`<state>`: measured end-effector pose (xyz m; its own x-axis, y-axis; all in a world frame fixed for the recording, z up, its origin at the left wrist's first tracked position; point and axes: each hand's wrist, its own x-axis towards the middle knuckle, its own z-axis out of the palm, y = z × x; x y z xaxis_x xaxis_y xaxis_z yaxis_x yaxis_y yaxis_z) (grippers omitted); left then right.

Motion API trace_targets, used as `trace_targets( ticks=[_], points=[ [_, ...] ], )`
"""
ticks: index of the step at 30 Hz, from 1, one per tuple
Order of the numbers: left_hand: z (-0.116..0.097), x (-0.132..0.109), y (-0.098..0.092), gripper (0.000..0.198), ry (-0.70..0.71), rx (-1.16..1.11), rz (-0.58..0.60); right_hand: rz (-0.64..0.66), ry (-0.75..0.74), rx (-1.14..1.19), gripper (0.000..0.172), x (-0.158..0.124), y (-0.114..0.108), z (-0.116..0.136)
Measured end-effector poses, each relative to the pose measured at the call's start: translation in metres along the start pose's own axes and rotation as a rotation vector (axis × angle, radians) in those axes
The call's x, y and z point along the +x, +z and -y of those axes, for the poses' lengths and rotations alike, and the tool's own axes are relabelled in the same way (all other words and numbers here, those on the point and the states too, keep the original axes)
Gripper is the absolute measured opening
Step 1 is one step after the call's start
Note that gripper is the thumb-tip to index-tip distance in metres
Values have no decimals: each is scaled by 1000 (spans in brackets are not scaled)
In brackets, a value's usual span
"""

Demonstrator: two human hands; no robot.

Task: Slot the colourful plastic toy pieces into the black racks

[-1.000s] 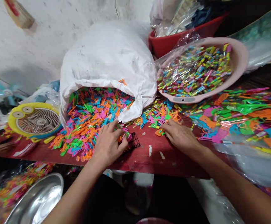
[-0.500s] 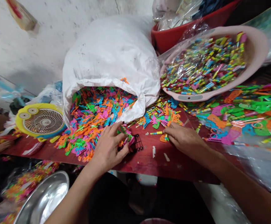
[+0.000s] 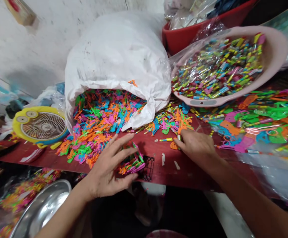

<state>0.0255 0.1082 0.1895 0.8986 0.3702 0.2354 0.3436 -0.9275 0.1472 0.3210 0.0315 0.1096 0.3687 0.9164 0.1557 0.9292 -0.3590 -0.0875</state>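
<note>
My left hand (image 3: 106, 168) is spread at the table's front edge, thumb and fingers apart around a small cluster of colourful plastic pieces (image 3: 134, 162); its palm side is hidden. Beside this cluster lies a black openwork frame (image 3: 148, 168), partly under it. To the right, my right hand (image 3: 198, 143) is closed in a pinch at the front of a little heap of plastic pieces and tubes. A small pale piece shows at its fingertips, too little to name. Close by lie a yellow tube (image 3: 166, 139) and an orange mesh piece (image 3: 173, 145).
A white sack (image 3: 116, 49) spills plastic pieces (image 3: 104, 115) onto the red table (image 3: 158, 178). A pink basin (image 3: 275, 49) holds many small tubes. A yellow fan (image 3: 44, 127) stands left, above a metal bowl (image 3: 47, 211). More toy pieces (image 3: 253, 132) lie right.
My left hand has come nearer the table edge and opened wider; the cluster and black frame have shifted the same way. My right hand has moved slightly, and its fingers are more curled.
</note>
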Motion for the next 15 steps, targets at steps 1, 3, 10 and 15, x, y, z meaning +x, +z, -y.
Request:
trace_targets(
  ticks=[1,3,10,15],
  points=[
    [1,1,2,67,-12,11,-16,25,10,12,26,1,-2,1],
    [2,2,7,76,-35,31,-31,77,26,62,22,2,-7,0],
    [7,0,10,68,-44,-23,-21,185,-75,780,20,1,-3,-18],
    [10,0,2,66,-42,-74,32,490,-93,1241,19,3,-1,1]
  ],
)
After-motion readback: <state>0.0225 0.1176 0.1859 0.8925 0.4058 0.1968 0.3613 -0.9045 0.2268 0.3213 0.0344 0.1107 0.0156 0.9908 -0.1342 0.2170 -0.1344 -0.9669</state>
